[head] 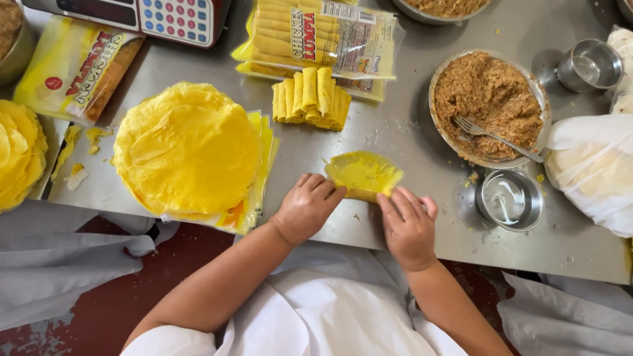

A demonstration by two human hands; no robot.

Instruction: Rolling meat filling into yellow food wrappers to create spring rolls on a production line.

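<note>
One yellow wrapper [363, 174] under two hands: left hand [305, 208], right hand [408, 227].

Bright, even overhead light; the steel surface [395, 132] shows soft glare, short shadows sit beside the bowls, focus stays sharp, slight wide-angle stretch shows at the edges

Open steel surface [402, 132] between the pile of finished rolls [311, 97] and the bowl of filling [486, 105]. Blocked on the left by the stack of yellow wrappers [188, 148], on the right by the small steel cup [510, 199] and fork [498, 137]. Hemmed behind by packaged rolls [323, 36].
</note>
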